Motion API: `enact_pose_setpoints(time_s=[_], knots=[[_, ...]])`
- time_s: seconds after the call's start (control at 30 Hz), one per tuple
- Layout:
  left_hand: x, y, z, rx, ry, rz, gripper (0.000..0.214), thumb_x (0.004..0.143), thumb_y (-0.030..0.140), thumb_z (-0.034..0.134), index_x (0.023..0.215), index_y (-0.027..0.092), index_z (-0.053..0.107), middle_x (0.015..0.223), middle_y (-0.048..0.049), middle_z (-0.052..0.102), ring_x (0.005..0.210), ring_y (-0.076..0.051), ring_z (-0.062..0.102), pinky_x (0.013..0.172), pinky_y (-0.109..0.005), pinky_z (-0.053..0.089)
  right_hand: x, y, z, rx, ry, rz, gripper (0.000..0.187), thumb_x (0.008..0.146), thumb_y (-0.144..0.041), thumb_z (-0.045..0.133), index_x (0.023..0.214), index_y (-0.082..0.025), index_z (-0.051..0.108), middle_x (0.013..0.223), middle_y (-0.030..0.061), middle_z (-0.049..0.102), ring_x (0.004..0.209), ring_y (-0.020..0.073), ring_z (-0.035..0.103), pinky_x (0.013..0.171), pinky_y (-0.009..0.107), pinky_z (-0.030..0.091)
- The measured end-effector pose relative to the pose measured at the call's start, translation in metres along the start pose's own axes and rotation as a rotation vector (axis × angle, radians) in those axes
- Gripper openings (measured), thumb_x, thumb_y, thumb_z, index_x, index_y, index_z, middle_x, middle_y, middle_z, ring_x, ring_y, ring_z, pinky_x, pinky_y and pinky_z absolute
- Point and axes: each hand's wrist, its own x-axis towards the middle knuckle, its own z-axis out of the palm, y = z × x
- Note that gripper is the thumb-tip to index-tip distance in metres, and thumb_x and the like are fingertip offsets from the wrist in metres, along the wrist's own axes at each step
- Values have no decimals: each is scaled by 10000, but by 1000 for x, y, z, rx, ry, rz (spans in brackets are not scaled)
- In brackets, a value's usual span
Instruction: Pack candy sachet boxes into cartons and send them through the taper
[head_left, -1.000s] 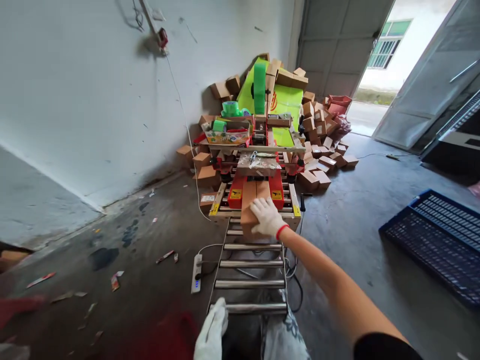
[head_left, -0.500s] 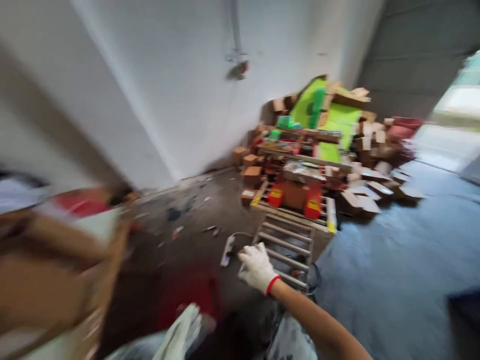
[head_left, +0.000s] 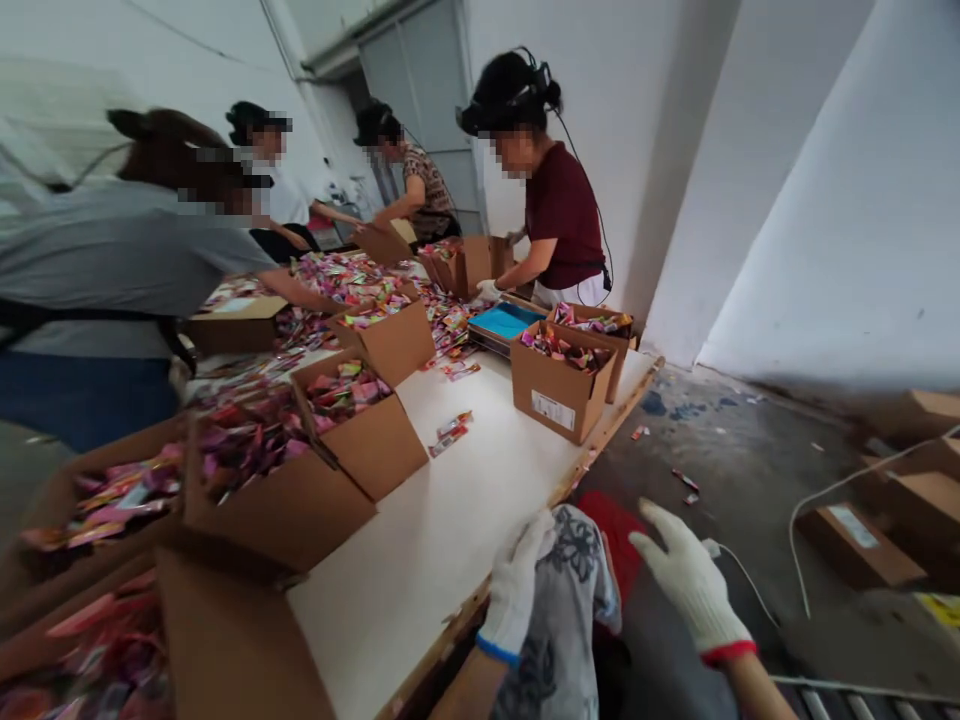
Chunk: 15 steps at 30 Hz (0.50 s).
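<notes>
At edge of counter (head_left: 480, 495), I have left hand (head_left: 519, 575) flat, fingers together, apparently empty, by patterned trousers (head_left: 574, 585); right hand (head_left: 686, 575) spread wide, empty, over floor (head_left: 735, 470). Filled boxes (head_left: 394, 450) stand upright on counter, presumably so packets (head_left: 345, 395) stay in.

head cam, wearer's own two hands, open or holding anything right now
Left hand: open, held flat, nothing visible in its grip.
Right hand: open and spread, holding nothing.
</notes>
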Motion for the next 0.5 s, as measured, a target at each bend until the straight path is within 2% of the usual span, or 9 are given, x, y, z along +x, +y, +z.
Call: enact_pose_setpoints(time_s=[0.07,0.17,0.27,0.33,0.4,0.5], knots=[[21,5,-14,-29,63,-10,347,748,406,802,995,164,771,1126,-144,753,1013,-270,738,991,-385,574,43,-48,-1,-11,41,-57,536,898,-464,488,1355,-212,610,1398,104,607,1324,280,546,1147,462,423],[52,11,-26,-63,129,-2,389,788,411,773,1087,164,738,1222,-154,715,1048,-271,731,997,-400,576,107,-113,-8,-78,113,-95,620,894,-461,551,1476,-256,487,1524,116,468,1299,309,556,1041,439,487],[77,16,-28,-40,155,4,359,864,380,689,1143,155,708,1271,-172,691,1040,-259,736,990,-377,577,159,-157,-8,-166,142,-68,728,865,-546,600,1523,-292,419,1563,171,345,1115,339,653,855,429,527],[94,20,-26,40,151,17,338,932,328,578,1194,141,681,1333,-187,657,1065,-245,731,984,-359,574,184,-171,-3,-205,142,-40,672,872,-598,576,1462,-284,505,1482,180,398,977,308,683,776,410,510],[111,25,-25,231,109,19,312,959,265,487,1157,143,694,1334,-180,661,1128,-221,709,965,-323,569,199,-171,6,-224,144,-18,501,907,-584,523,1270,-266,660,1352,142,492,885,254,673,734,371,480],[139,36,-30,514,4,-47,328,938,259,429,869,170,737,1035,-138,776,1047,-163,737,841,-242,574,202,-154,13,-215,150,-59,360,934,-504,488,926,-233,725,1218,89,568,804,185,629,680,314,424]])
